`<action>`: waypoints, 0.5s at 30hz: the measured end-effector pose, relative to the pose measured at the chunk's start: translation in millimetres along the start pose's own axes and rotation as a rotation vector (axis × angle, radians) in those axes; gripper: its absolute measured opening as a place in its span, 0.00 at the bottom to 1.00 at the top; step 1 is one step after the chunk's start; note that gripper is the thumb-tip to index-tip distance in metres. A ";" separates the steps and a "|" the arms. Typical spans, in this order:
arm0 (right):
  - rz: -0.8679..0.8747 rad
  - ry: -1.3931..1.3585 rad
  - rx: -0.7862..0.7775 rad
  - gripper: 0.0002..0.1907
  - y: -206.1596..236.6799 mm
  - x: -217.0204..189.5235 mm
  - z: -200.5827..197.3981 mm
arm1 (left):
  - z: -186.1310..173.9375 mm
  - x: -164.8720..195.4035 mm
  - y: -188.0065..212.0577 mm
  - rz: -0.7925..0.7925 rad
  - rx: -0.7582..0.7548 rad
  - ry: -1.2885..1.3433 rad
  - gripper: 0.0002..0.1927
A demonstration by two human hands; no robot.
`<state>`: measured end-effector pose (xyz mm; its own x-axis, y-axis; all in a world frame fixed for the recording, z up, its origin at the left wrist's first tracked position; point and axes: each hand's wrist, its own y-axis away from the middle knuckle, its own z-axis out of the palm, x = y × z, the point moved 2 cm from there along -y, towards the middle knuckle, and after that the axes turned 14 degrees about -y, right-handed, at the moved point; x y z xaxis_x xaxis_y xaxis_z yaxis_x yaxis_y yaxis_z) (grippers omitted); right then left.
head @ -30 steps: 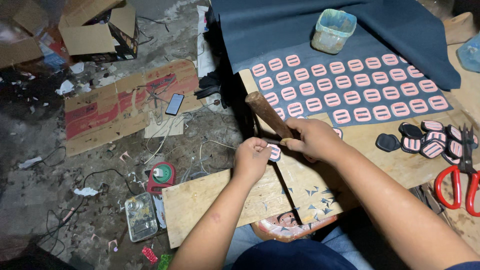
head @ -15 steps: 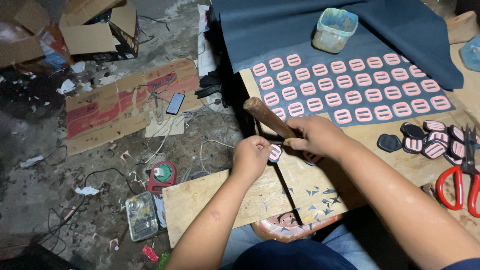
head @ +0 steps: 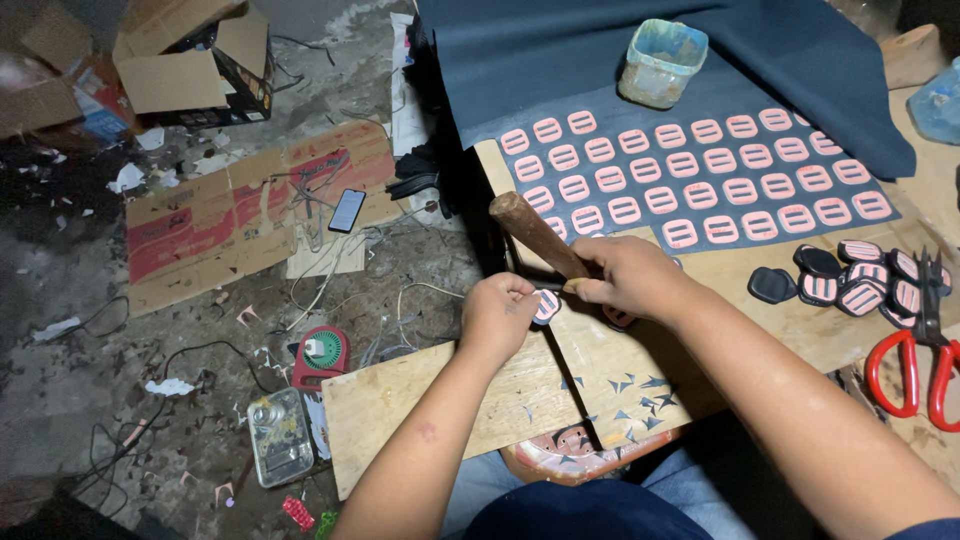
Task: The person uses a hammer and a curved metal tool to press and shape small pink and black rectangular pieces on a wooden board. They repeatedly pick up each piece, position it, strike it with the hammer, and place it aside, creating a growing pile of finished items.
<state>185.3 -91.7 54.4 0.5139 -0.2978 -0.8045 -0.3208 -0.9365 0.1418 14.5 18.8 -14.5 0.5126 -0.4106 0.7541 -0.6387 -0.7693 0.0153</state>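
Observation:
My left hand point(head: 498, 315) pinches a small pink-and-dark slotted piece point(head: 546, 306) against the wooden board point(head: 430, 400) lying across my lap. My right hand point(head: 625, 277) grips a wooden-handled tool point(head: 532, 232) whose handle points up and left; its working end is hidden under my fingers, right beside the piece. Small dark triangular offcuts point(head: 625, 385) lie on the board below my hands.
Dark blue fabric point(head: 760, 60) carries rows of several pink slotted pieces point(head: 690, 190) and a plastic cup point(head: 660, 62). Finished dark pieces point(head: 850, 280) and red-handled scissors point(head: 915, 350) lie to the right. On the floor at left: cardboard point(head: 215, 225), a phone point(head: 346, 210), cables, a red device point(head: 322, 355).
Both hands stay on the small piece at the board; the tool handle has tilted slightly. Nothing else has moved.

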 end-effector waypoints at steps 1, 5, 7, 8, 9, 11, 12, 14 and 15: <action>-0.045 0.022 -0.003 0.16 -0.6 0.4 -1.0 | 0.4 -0.8 0.0 -0.026 -0.005 0.008 0.09; -0.143 0.099 -0.001 0.16 0.6 4.5 -4.4 | 2.7 -4.7 -1.5 -0.113 -0.016 0.108 0.11; -0.100 0.078 0.004 0.16 2.0 4.1 -3.6 | 3.9 -5.6 -3.2 -0.165 -0.056 0.200 0.11; -0.049 0.039 0.009 0.16 2.9 3.3 -1.8 | 4.1 -6.0 -3.9 -0.197 -0.100 0.250 0.10; 0.001 0.001 0.016 0.17 3.4 2.3 -1.0 | 4.7 -5.7 -4.2 -0.226 -0.144 0.300 0.09; 0.080 -0.105 0.012 0.15 4.6 -0.1 1.2 | 2.5 -3.6 -3.7 -0.188 -0.093 0.182 0.08; 0.122 -0.159 0.008 0.15 5.3 -1.1 2.7 | 1.3 -3.2 -2.7 -0.171 -0.069 0.123 0.08; 0.079 -0.162 -0.003 0.14 6.7 -3.6 2.1 | 0.6 -3.1 -1.4 -0.151 -0.054 0.128 0.09; 0.061 -0.164 -0.010 0.13 7.4 -3.5 1.4 | 1.1 -3.2 -0.6 -0.143 -0.050 0.131 0.10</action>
<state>180.0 -97.4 57.4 0.3564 -0.3211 -0.8774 -0.3391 -0.9195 0.1988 13.9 20.0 -17.6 0.5236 -0.2292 0.8206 -0.5937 -0.7889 0.1586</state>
